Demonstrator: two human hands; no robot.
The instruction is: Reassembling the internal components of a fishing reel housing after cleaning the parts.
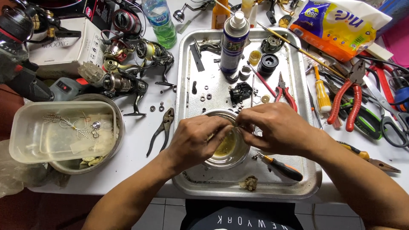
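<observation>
My left hand and my right hand meet over a small round metal bowl holding yellowish liquid, in the front part of a metal tray. The fingertips of both hands pinch together at the bowl's far rim. Whatever they grip is tiny and hidden by the fingers. A black reel part lies just beyond the bowl, with several small washers and rings around it.
On the tray stand a spray can and red-handled pliers; a black-handled tool lies near its front. Left are black pliers, fishing reels, a clear plastic tub and a green bottle. Right are screwdrivers, cutters and scissors.
</observation>
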